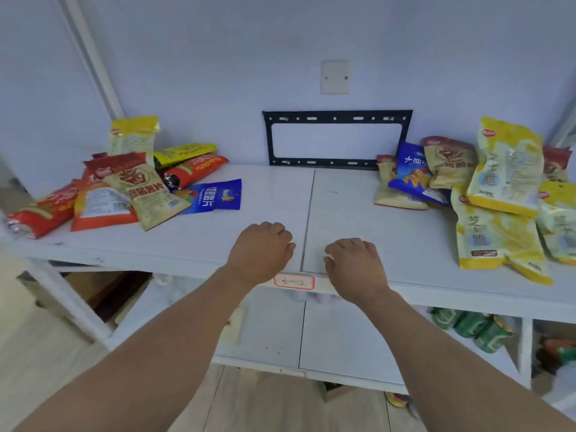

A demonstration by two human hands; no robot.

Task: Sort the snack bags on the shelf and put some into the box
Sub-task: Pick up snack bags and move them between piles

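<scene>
Snack bags lie heaped at the shelf's left and right ends, well apart.

1 head-worn wide-angle view looks forward and down, close over the white shelf, facing the wall.
</scene>
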